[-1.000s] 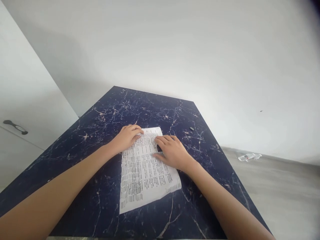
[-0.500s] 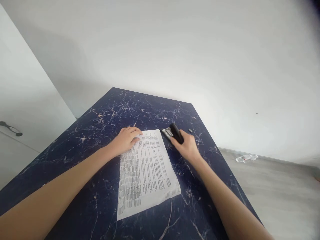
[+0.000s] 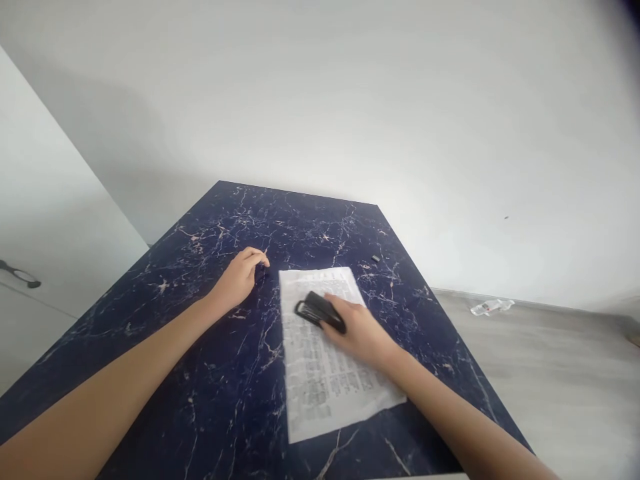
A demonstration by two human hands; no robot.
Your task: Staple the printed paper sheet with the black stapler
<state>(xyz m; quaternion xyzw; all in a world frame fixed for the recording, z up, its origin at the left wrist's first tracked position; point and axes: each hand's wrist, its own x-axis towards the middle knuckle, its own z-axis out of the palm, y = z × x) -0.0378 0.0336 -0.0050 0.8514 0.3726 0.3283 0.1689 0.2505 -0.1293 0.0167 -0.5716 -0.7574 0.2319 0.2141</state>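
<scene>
My right hand (image 3: 353,327) is closed around a black stapler (image 3: 320,311), holding it over the upper part of a printed sheet of paper (image 3: 345,383). Whether the stapler touches the sheet I cannot tell. The page lies at a slight angle, its print blurred, with part of it covered by my hand and the stapler. To the left of the paper, apart from it, my left hand (image 3: 243,273) is over the tabletop, fingers loosely bent and nothing visible in them.
Under everything is a dark blue marble-patterned table (image 3: 215,373), its far edge near a white wall (image 3: 350,100). A small dark piece (image 3: 375,258) lies near its right edge. Clear plastic packaging (image 3: 491,307) is on the floor. At left stands a white cabinet with a dark handle (image 3: 20,275).
My right hand has brought the stapler leftward from beside the sheet to above it. The paper has shifted right, and my left hand has come off it.
</scene>
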